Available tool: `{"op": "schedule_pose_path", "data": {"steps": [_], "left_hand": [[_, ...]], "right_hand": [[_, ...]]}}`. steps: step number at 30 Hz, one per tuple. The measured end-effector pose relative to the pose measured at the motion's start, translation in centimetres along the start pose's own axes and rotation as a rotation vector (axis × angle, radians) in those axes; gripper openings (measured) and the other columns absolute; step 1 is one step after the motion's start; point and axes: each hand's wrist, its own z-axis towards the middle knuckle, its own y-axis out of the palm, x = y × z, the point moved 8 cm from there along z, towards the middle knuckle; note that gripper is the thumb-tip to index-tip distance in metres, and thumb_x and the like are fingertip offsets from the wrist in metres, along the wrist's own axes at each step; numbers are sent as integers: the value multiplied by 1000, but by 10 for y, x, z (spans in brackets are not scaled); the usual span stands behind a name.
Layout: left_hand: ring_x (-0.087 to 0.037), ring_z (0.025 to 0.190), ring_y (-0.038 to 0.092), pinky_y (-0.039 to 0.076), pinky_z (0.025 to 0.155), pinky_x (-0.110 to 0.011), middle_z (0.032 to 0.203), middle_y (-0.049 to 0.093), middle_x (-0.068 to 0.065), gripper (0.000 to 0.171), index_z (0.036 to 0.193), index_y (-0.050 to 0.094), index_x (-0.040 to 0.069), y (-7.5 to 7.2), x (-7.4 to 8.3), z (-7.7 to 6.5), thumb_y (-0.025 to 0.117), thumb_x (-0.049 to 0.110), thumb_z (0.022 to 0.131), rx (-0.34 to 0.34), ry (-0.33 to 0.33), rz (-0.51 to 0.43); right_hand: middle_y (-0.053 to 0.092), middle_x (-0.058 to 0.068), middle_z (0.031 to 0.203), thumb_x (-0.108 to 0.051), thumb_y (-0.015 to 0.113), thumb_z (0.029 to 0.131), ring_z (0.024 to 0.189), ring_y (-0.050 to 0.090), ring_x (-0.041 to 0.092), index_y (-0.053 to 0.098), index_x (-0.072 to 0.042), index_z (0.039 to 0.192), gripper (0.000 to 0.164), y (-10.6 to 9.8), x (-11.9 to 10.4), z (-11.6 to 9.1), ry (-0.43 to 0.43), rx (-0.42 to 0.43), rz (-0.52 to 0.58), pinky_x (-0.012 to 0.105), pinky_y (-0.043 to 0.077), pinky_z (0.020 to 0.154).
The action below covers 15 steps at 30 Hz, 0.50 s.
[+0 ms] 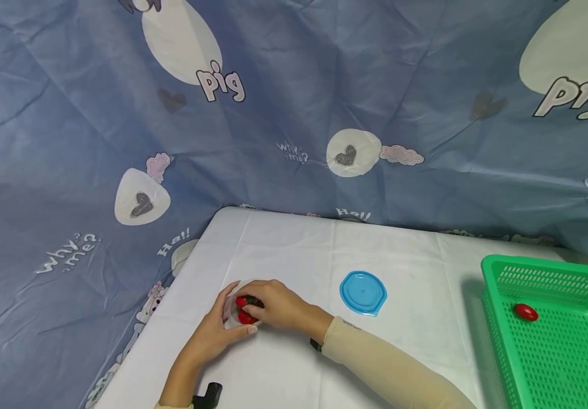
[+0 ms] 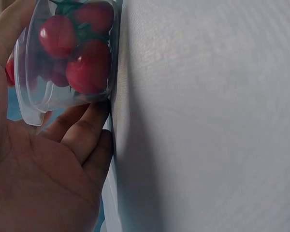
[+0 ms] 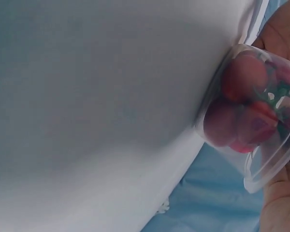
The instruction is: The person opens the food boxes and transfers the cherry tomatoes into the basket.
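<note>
A small clear plastic tub [image 2: 48,102] stands on the white table, holding several red cherry tomatoes [image 2: 89,72] with green stems. My left hand [image 1: 212,335] wraps its thumb and fingers around the tub's near and left sides. Over the tub's opening, my right hand [image 1: 283,307] pinches cherry tomatoes [image 1: 241,301] by their green stem, thumb and fingertips at the rim. In the right wrist view the tomatoes [image 3: 244,77] press against the clear wall, and the tub's rim [image 3: 253,184] faces away from the tabletop. The right fingertips are partly hidden.
A blue lid [image 1: 363,292] lies flat on the table, right of the tub. At the far right stands a green perforated basket [image 1: 554,369] with one red tomato [image 1: 526,312] in it. A blue printed cloth [image 1: 283,102] hangs behind the table.
</note>
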Motion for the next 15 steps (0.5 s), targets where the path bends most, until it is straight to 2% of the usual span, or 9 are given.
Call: {"op": "schedule_pose_path", "data": {"steps": [7,15], "left_hand": [[-33,138,33,23,108,-63,152,35,-3,103,152,18,38,1,0,0,83,42,73,0,15,-8],[-33,140,30,21,106,-67,148,43,0,103,151,19,38,0,3,2,84,43,72,25,40,41]], "right_hand": [[65,-7,117,-15,68,92,104,57,-3,65,-11,120,29,-19,2,-11,31,19,59,13,46,86],[66,-3,116,-10,70,89,101,61,-1,65,-5,121,32,-51,20,-26,141,-9,149,14,49,83]]}}
